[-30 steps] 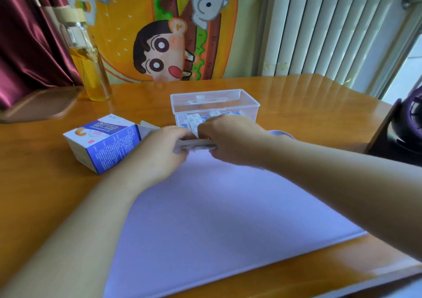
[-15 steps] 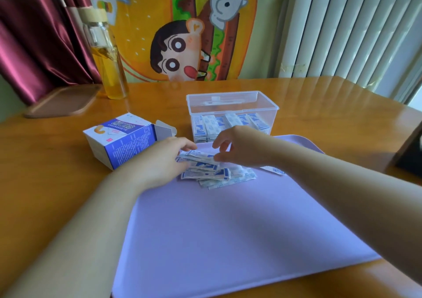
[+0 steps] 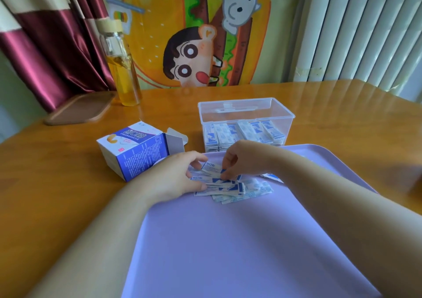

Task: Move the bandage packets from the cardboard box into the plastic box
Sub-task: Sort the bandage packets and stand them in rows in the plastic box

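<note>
Loose bandage packets (image 3: pixel 230 189) lie heaped on the purple mat (image 3: pixel 228 252). The left grip (image 3: pixel 180 176) clasps the heap's 9 o'clock edge; the right grip (image 3: pixel 239 160) pinches one packet on top. More packets fill the plastic box (image 3: pixel 246 112) at 12 o'clock, and the cardboard box (image 3: pixel 137 153) lies open at 10 o'clock.

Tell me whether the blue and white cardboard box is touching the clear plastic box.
Apart. The head view shows bare wooden table between the blue and white cardboard box and the clear plastic box.
</note>
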### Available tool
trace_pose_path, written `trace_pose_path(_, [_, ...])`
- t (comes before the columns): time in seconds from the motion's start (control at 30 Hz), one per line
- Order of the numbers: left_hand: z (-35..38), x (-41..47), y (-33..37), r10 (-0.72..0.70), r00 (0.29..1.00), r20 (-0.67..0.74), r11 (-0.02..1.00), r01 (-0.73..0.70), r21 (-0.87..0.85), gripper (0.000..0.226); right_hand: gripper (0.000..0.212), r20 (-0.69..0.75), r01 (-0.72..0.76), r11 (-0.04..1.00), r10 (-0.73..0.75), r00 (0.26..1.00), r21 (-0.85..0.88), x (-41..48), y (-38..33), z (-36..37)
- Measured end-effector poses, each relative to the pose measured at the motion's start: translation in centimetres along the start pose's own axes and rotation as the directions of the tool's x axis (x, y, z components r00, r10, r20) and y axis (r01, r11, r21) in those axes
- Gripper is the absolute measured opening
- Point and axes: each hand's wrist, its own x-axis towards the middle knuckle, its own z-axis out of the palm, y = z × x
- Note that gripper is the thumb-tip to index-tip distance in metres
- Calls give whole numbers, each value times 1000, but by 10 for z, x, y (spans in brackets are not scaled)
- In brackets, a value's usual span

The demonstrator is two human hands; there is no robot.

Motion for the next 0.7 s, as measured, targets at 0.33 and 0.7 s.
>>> trace_pose_path(0.33, [7,1,4,-30,1000,-6,999,30,31,40,22,-43,0,1000,1,999,28,-5,8,-2])
trace_pose_path(0.7, [6,3,5,-22,1000,21,1000,22,2,25,10,-186,193,813,-106,977,549,-15,21,-18])
